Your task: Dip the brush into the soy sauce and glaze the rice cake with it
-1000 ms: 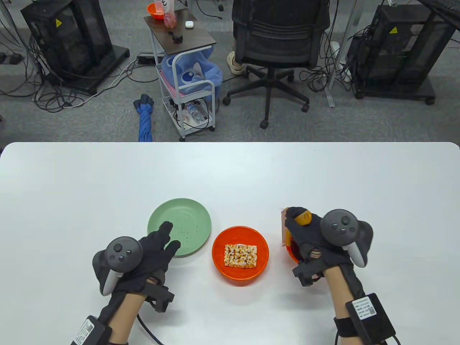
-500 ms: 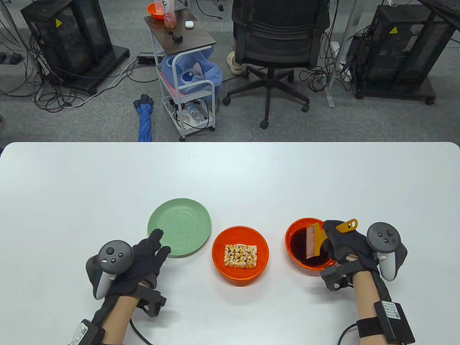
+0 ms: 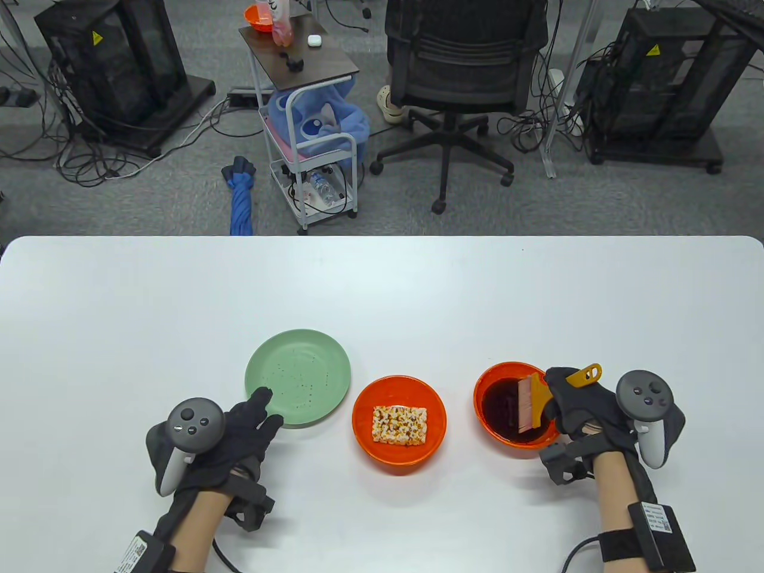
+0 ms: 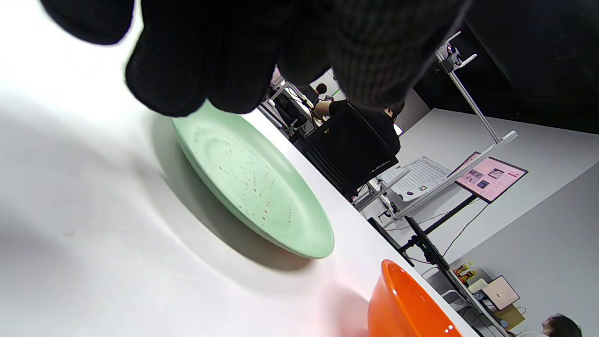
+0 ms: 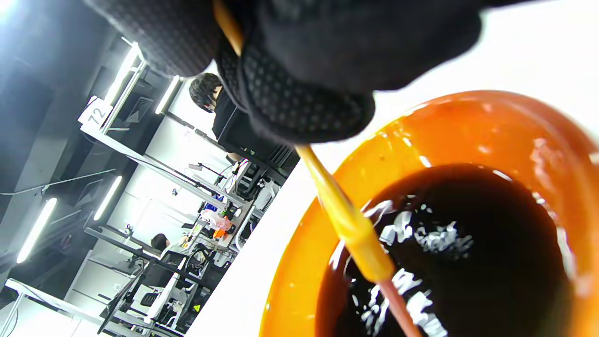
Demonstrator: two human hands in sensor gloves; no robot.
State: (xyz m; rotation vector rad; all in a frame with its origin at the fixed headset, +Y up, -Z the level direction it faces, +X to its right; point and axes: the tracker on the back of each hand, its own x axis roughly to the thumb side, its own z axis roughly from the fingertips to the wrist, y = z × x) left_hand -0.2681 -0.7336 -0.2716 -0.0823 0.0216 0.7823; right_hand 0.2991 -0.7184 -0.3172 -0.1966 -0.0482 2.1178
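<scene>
My right hand (image 3: 576, 403) grips the yellow handle of a flat brush (image 3: 528, 401). Its pinkish bristles dip into the dark soy sauce (image 3: 507, 412) in an orange bowl (image 3: 486, 382) at the right. The right wrist view shows the brush (image 5: 348, 224) entering the sauce (image 5: 477, 243). A rice cake (image 3: 400, 424) lies in a second orange bowl (image 3: 364, 412) at the centre. My left hand (image 3: 248, 427) rests empty on the table, its fingertips at the near edge of a green plate (image 3: 304, 373).
The green plate (image 4: 252, 182) is bare and speckled, left of the rice cake bowl (image 4: 402, 304). The white table (image 3: 382, 286) stretches far behind the dishes. Beyond its far edge stand an office chair (image 3: 459, 89) and a small cart (image 3: 304, 119).
My right hand swung the brush from above the sauce bowl's left rim down into the sauce and moved right. My left hand slid back off the green plate toward me.
</scene>
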